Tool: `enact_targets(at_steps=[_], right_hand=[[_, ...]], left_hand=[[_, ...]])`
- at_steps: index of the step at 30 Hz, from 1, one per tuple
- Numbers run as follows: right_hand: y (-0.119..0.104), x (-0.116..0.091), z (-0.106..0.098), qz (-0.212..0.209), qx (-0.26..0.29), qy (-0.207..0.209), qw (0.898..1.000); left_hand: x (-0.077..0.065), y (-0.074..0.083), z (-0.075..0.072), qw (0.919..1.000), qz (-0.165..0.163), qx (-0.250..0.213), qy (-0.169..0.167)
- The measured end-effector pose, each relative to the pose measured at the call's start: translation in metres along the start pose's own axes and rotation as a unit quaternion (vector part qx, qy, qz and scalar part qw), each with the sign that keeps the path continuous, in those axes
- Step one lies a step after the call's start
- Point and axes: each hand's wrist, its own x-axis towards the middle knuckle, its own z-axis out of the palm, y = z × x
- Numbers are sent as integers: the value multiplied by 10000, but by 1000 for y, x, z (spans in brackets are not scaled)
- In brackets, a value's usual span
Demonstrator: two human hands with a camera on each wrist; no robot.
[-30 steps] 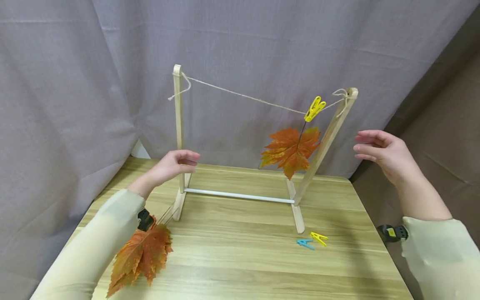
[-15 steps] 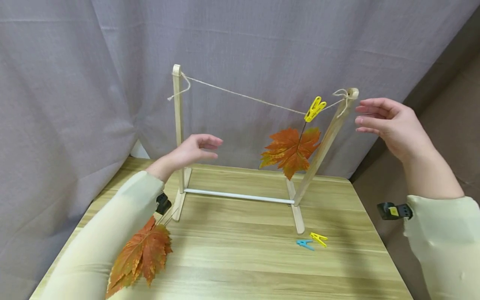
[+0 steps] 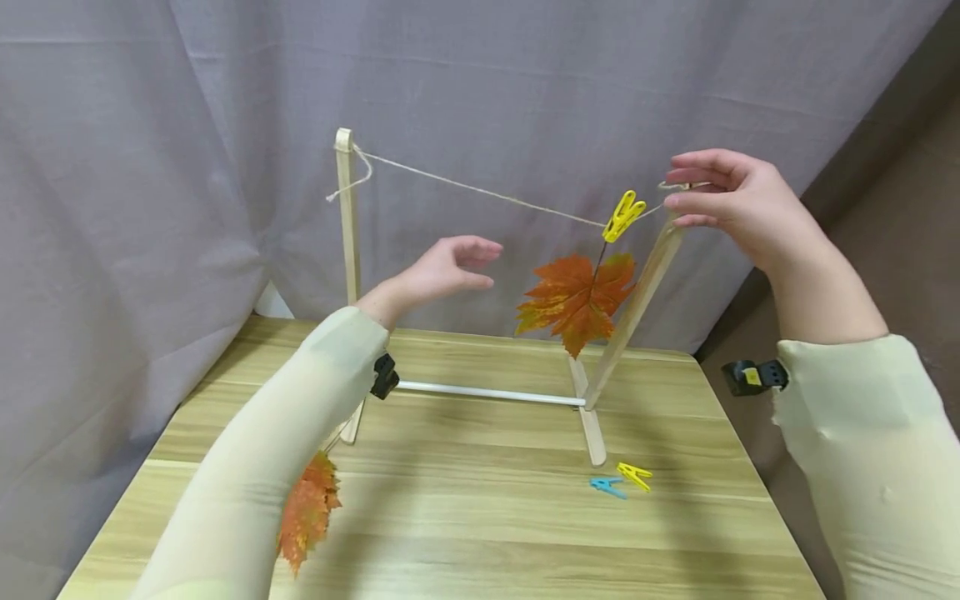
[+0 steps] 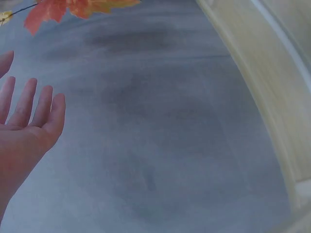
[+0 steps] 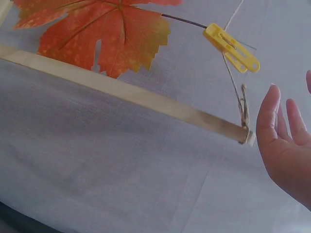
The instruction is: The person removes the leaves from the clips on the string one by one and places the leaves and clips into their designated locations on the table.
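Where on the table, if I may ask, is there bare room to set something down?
Free: the table between the left foliage and the blue peg, back to the rod. Crowded: above, the right end of the string, with the hanging leaf, its peg and the right hand.

From the head I look forward and down over the left hand and right hand; each close wrist view (tipped sideways) faces past its hand, both catching the hanging leaf.

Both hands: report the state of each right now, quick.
Left hand: open, fingers relaxed, holding nothing.
Right hand: open, holding nothing, near the top of the right post.
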Motion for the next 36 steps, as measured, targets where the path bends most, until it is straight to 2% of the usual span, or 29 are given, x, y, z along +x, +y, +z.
enact_targets(at_steps=[3, 7, 15, 19, 29, 36], right_hand=[[-2, 6, 4, 280, -800, 28, 9964], [-4, 11, 8, 623, -1720, -5, 9831], [-10, 22, 21, 1256, -2450, -343, 9607], [-16, 28, 28, 1335, -2931, -424, 9458], [-23, 33, 36, 1555, -3649, -635, 9158], [-23, 34, 42, 1574, -3658, -552, 9156]], left_hand=[[10, 8, 8, 9999, 41, -78, -57], [22, 16, 17, 9994, 148, -292, -104], [42, 28, 34, 9975, 170, -659, -176], [50, 37, 42, 9957, 253, -870, -169], [66, 54, 63, 9950, 150, -937, -325], [69, 55, 73, 9942, 105, -976, -432]])
